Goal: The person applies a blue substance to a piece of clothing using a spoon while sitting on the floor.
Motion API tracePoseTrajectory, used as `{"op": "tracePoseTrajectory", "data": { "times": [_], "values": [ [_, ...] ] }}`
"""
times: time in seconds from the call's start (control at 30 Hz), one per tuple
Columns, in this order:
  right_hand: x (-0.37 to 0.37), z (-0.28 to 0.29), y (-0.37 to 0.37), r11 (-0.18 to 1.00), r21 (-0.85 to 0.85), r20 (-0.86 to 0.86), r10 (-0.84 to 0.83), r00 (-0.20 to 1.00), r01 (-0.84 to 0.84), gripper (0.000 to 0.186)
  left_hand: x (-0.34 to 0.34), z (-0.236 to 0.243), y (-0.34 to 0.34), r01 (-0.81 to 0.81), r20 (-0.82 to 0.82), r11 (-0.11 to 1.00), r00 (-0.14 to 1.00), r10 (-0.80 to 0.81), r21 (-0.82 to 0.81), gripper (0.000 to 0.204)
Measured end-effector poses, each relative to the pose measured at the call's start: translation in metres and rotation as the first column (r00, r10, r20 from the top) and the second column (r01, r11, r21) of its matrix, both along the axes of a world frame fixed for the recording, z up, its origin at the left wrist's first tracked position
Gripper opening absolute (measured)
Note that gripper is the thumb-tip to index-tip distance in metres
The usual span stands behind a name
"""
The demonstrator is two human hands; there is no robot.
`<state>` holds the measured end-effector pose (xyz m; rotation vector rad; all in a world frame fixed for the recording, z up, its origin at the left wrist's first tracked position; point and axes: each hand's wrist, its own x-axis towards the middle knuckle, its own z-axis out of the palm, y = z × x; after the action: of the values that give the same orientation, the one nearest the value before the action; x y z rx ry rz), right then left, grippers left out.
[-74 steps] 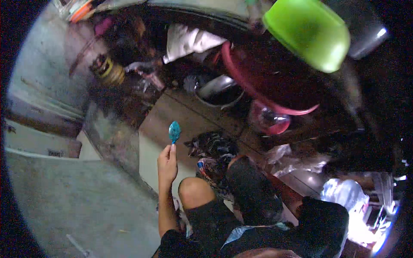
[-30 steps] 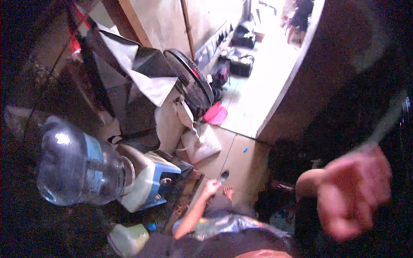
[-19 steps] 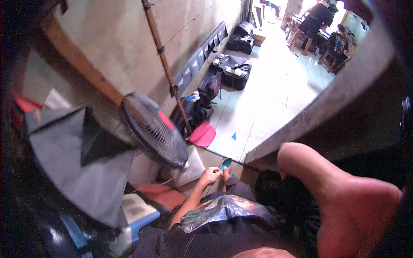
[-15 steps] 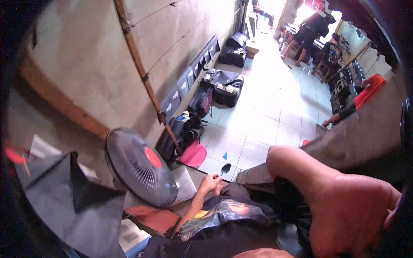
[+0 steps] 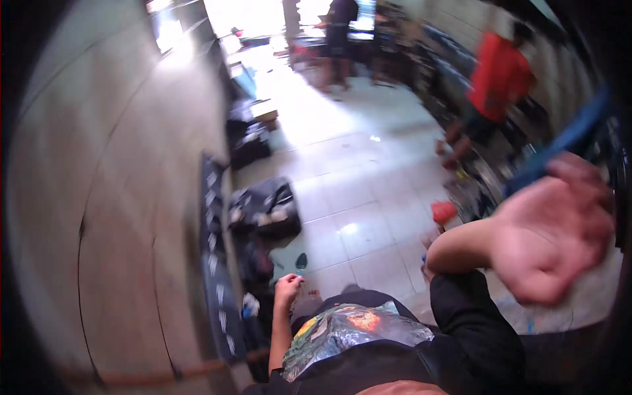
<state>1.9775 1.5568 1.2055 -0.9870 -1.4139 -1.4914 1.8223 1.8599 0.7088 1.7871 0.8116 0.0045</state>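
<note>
My left hand point(image 5: 288, 289) is at the left of my lap, its fingers closed on the light-blue stem of a spoon-like thing point(image 5: 301, 261). The dark oval head of that thing points away from me, over the tiled floor. On the right, my right hand point(image 5: 550, 240) is raised close to the camera with the palm side showing. Its fingers are smeared by motion, and nothing can be made out in them. Between my arms lies the colourful print point(image 5: 362, 321) of my dark shirt.
Dark bags point(image 5: 266, 207) stand along the left wall point(image 5: 125, 197), beside a long dark strip of panels point(image 5: 220, 263). A person in a red top point(image 5: 500, 72) is at the right. Another person in dark clothes point(image 5: 339, 39) stands at the bright far end. Pale tiles point(image 5: 355, 224) cover the floor.
My view has swung to the right, and the fan has left the picture. My left hand still holds the spoon-like thing. My right hand has risen, and the person in red shows more fully.
</note>
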Motion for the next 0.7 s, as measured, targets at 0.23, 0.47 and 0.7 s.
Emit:
{"op": "tracePoseTrajectory", "data": {
  "times": [0.23, 0.47, 0.7],
  "values": [
    [0.088, -0.312, -0.008, 0.929, -0.342, -0.927, -0.358, -0.109, -0.145, 0.021, 0.272, -0.022, 0.046, 0.763, -0.014, 0.641, 0.644, -0.765, 0.081, 0.020],
    [-0.108, -0.652, -0.001, 0.793, -0.533, -0.393, 0.077, -0.916, 0.295, 0.032, 0.395, -0.024, -0.114, 0.983, -0.436, -0.181, -0.146, -0.888, 0.041, 0.022],
    [-0.395, -0.715, 0.221, -0.405, 0.752, -0.080, 0.726, 0.683, 0.519, 0.031, 0.274, -0.139, -0.239, 0.303, 0.003, -0.951, -0.953, -0.304, -0.056, 0.009]
  ]
}}
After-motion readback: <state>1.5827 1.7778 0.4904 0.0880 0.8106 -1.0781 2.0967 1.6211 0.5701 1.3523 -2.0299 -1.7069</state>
